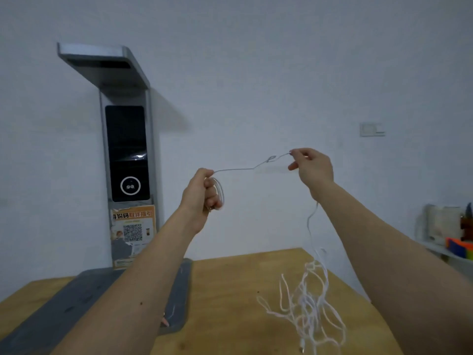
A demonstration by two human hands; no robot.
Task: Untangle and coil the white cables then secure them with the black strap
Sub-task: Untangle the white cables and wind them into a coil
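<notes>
Both hands are raised in front of the wall. My left hand [202, 193] grips a small coil of white cable [219, 192] wound in a few loops. From it a taut stretch of white cable [245, 169] with a small kink runs up and right to my right hand [311, 166], which pinches it between thumb and fingertips. Below my right hand the cable hangs down to a tangled heap of white cables [307, 306] on the wooden table [230, 290]. No black strap is visible.
A tall grey kiosk [127, 155] with a dark screen and an orange QR sticker stands on a grey base [84, 298] at the table's left. A wall switch [372, 129] is at right. A shelf [450, 237] with coloured items stands at the far right.
</notes>
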